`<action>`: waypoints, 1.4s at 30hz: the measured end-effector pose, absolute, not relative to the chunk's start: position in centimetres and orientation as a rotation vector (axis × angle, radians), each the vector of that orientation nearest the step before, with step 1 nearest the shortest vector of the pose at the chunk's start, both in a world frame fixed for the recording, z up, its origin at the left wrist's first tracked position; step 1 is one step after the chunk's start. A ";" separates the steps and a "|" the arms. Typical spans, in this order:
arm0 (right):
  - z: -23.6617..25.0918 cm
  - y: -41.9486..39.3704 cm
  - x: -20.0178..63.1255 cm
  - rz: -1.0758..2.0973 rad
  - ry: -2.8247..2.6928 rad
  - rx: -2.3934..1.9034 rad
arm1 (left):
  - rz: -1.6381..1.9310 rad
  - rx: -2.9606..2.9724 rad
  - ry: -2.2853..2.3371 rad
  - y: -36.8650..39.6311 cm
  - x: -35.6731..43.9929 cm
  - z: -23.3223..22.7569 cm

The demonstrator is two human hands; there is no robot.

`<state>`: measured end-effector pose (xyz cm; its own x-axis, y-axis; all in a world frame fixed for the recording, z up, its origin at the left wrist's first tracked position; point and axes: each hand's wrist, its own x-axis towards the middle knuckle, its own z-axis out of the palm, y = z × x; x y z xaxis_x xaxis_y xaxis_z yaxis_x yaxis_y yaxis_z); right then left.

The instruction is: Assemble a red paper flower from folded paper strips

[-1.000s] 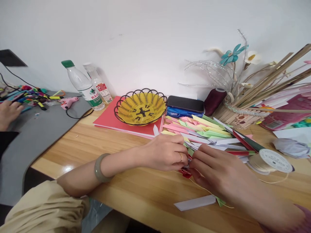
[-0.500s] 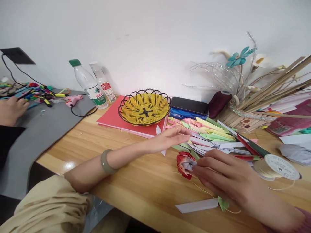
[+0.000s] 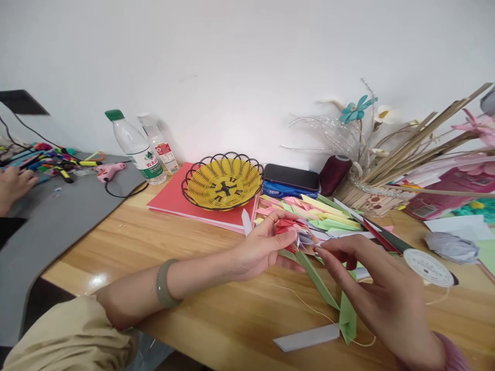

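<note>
My left hand holds a folded paper flower with red outer petals and a pale grey centre, lifted just above the wooden table. A long green paper stem hangs down from the flower toward the table's front. The fingertips of my right hand pinch at the flower's base where the stem joins it. A thin cream thread trails across the table below. A pile of folded coloured paper strips lies just behind the flower.
A yellow wire basket sits on red card. Two water bottles stand at the back left. A thread spool, a grey paper strip, a stick-and-flower holder and another person's hand on a grey mat are nearby.
My left hand reached to the strip pile and came back to the flower. The flower has been lifted off the table and now has a green stem hanging from it.
</note>
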<state>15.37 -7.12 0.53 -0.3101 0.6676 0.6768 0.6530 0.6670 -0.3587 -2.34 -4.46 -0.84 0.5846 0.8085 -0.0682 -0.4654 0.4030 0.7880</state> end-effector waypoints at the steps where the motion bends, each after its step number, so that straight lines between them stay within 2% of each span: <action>1: 0.4 -7.2 15.2 0.082 -2.005 -1.069 | 0.867 0.780 0.467 -4.6 -2.2 -0.7; 7: 0.0 -7.3 14.5 0.413 -1.839 -1.299 | 0.999 0.726 0.390 -5.3 -1.5 -0.9; 12: 0.3 -7.1 14.2 0.665 -1.680 -1.414 | 1.194 0.986 0.451 -5.8 -0.9 -2.0; 20: 0.0 -7.5 13.7 0.576 -1.646 -1.365 | 1.356 1.370 0.535 -6.6 -0.4 -2.6; 27: -0.1 -7.2 13.4 0.912 -1.462 -1.320 | 1.351 1.306 0.464 -6.6 -0.1 -2.6; 32: -0.2 -7.4 13.3 0.883 -1.505 -1.296 | 1.364 1.273 0.462 -6.6 -0.1 -2.8; 39: -0.3 -7.7 13.5 0.683 -1.652 -1.264 | 1.329 1.241 0.434 -6.9 -0.2 -2.9; 42: -0.1 -7.8 13.5 0.708 -1.685 -1.275 | 1.322 1.234 0.453 -6.9 -0.2 -2.9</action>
<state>13.51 -7.80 -0.14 -0.0840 0.9485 0.3054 0.4458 0.3099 -0.8398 -0.22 -6.95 -2.90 0.2754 0.8862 0.3725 -0.4714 -0.2132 0.8558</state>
